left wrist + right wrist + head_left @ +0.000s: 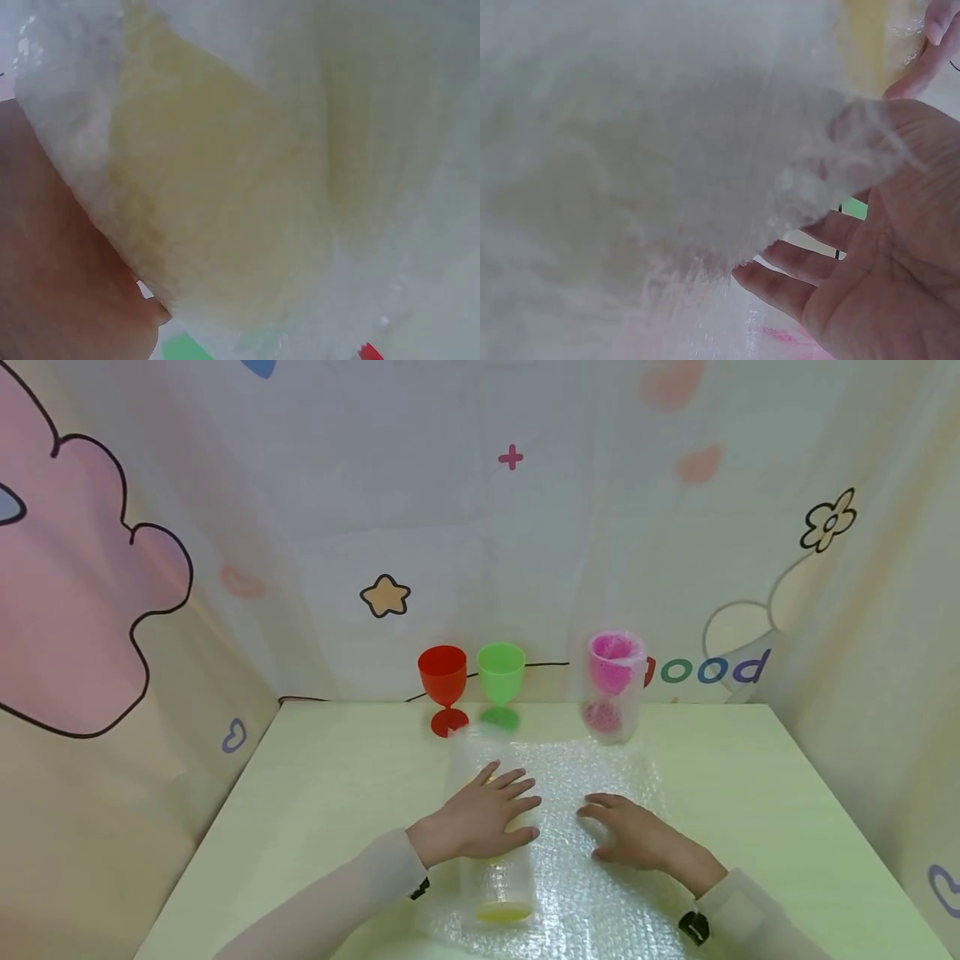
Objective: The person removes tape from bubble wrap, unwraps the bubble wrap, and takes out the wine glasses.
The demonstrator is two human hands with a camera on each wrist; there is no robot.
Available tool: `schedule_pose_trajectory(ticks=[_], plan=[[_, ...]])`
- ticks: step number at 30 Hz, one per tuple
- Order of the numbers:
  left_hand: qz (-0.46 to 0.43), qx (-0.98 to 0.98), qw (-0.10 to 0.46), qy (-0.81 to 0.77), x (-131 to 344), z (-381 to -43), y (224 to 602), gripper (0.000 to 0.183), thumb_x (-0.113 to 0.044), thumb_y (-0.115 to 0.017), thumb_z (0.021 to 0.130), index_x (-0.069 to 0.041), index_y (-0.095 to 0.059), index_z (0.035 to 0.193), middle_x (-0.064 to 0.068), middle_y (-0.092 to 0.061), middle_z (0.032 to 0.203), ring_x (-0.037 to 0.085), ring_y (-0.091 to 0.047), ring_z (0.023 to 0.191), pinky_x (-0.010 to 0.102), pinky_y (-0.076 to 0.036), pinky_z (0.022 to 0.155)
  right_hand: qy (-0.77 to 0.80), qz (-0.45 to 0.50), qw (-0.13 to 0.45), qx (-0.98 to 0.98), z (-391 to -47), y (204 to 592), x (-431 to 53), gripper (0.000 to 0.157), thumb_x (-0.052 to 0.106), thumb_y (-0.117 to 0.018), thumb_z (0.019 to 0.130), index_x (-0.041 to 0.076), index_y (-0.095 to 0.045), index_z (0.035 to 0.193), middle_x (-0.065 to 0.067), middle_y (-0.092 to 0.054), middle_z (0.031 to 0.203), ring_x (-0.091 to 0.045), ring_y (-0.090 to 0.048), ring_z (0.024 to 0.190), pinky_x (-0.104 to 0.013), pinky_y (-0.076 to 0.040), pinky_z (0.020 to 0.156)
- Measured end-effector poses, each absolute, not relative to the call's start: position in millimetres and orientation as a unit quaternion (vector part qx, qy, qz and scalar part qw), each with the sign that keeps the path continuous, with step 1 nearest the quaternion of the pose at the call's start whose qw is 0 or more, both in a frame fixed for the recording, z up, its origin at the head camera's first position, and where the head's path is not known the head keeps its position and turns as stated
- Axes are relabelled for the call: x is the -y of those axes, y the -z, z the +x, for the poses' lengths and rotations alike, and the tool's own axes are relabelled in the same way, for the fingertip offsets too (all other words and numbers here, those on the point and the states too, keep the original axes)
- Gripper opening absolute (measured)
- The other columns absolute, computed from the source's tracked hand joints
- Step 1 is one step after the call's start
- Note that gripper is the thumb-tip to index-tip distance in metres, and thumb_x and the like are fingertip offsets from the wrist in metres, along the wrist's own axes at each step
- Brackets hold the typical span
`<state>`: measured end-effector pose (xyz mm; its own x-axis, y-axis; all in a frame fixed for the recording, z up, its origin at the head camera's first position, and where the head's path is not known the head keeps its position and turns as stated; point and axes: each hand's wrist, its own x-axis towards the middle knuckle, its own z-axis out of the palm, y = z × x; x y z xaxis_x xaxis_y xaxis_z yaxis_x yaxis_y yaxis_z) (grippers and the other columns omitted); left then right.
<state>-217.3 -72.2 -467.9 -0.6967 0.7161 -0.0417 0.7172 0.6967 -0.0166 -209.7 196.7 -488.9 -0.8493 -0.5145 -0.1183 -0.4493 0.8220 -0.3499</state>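
A yellow goblet lies on its side, rolled in bubble wrap; its yellow round foot shows at the near end. My left hand rests flat across the middle of this roll, fingers spread. Up close in the left wrist view, the yellow goblet appears blurred through the film. To the right, my right hand is over the flat sheet of bubble wrap, fingers loosely bent. In the right wrist view, the sheet's crinkled edge overlaps the right hand's fingertips and thumb.
At the back of the pale table stand a red goblet and a green goblet. Right of them, a pink goblet stands upright, wrapped in bubble wrap. A printed curtain hangs behind the table.
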Motion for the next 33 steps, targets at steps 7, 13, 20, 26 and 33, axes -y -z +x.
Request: schedule_pose_trajectory(ticks=[7, 13, 20, 26, 33], plan=[[0.370, -0.928, 0.002, -0.044, 100, -212, 470, 0.059, -0.059, -0.028, 0.094, -0.028, -0.034, 0.144, -0.002, -0.026, 0.155, 0.019, -0.014, 0.147, 0.050, -0.006, 0.119, 0.155, -0.258, 0.101, -0.948, -208, 489, -198, 0.054, 0.027, -0.076, 0.075, 0.015, -0.057, 0.125, -0.011, -0.049, 0.138, -0.035, -0.044, 0.128, -0.053, -0.040, 0.103], [0.335, -0.939, 0.000, -0.082, 122, -207, 475, 0.063, -0.059, -0.034, 0.093, -0.025, -0.029, 0.146, -0.001, -0.017, 0.157, 0.024, -0.007, 0.147, 0.052, -0.012, 0.118, 0.163, -0.256, 0.112, -0.946, -207, 490, -198, 0.054, 0.027, -0.075, 0.077, 0.016, -0.056, 0.126, -0.011, -0.048, 0.140, -0.035, -0.042, 0.130, -0.053, -0.039, 0.104], [0.304, -0.948, -0.002, -0.094, 138, -206, 478, 0.066, -0.061, -0.032, 0.092, -0.024, -0.026, 0.148, -0.003, -0.013, 0.158, 0.023, -0.006, 0.148, 0.051, -0.015, 0.117, 0.161, -0.262, 0.105, -0.946, -207, 488, -199, 0.054, 0.026, -0.075, 0.076, 0.015, -0.056, 0.125, -0.013, -0.048, 0.139, -0.037, -0.043, 0.129, -0.054, -0.039, 0.103], [0.296, -0.949, -0.007, -0.105, 150, -206, 479, 0.067, -0.060, -0.035, 0.092, -0.023, -0.027, 0.147, -0.001, -0.012, 0.158, 0.025, -0.008, 0.147, 0.051, -0.017, 0.117, 0.157, -0.271, 0.097, -0.945, -207, 487, -199, 0.054, 0.026, -0.075, 0.076, 0.014, -0.056, 0.125, -0.013, -0.048, 0.138, -0.037, -0.043, 0.129, -0.053, -0.039, 0.103], [0.257, -0.957, 0.007, -0.137, 171, -204, 484, 0.078, -0.061, -0.042, 0.089, -0.021, -0.014, 0.150, -0.003, -0.008, 0.159, 0.022, -0.007, 0.147, 0.044, -0.020, 0.118, 0.160, -0.269, 0.101, -0.944, -209, 488, -198, 0.054, 0.026, -0.075, 0.076, 0.014, -0.056, 0.125, -0.013, -0.048, 0.139, -0.037, -0.042, 0.129, -0.054, -0.039, 0.103]])
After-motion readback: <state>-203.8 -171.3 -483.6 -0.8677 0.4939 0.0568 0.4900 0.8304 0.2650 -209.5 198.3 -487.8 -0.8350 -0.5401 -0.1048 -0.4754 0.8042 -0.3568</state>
